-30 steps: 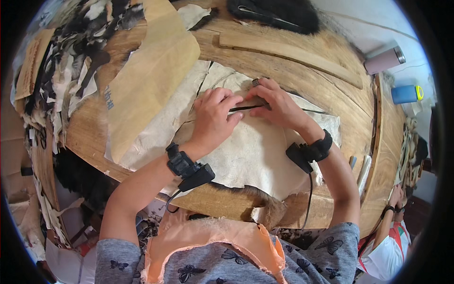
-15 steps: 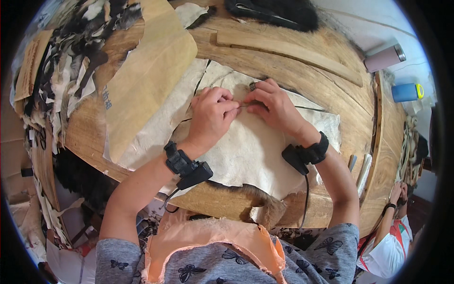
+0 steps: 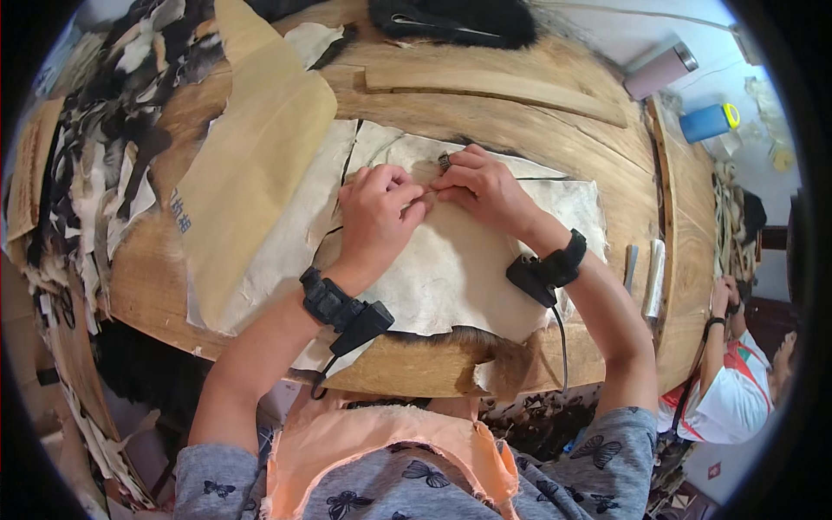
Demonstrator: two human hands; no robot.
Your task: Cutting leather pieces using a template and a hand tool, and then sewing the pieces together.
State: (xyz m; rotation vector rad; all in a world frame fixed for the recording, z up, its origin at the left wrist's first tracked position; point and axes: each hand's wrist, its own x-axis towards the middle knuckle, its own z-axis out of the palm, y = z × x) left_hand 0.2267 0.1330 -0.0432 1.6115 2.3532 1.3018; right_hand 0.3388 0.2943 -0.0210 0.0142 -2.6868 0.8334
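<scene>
A pale fur pelt lies skin side up on the wooden table, brown fur showing along its near edge and dark lines running across it. Over its far middle part, my left hand is closed, thumb and fingertips pinching the skin. Fingertips almost meeting it, my right hand is closed in a pinch on the same spot and wears a dark metal ring-like band on one finger. Anything thin between the fingertips is too small to make out. Black straps with small boxes sit on both wrists.
A tan paper sheet covers the pelt's left side. Beyond lie a wooden strip and black fur. Fur scraps pile at left. A pink tumbler and blue bottle stand right. Another person works at far right.
The whole view has shifted, so the tumbler, bottle and wooden strip appear farther left. Both hands stay close together at the same part of the pelt, with fingertips slightly moved.
</scene>
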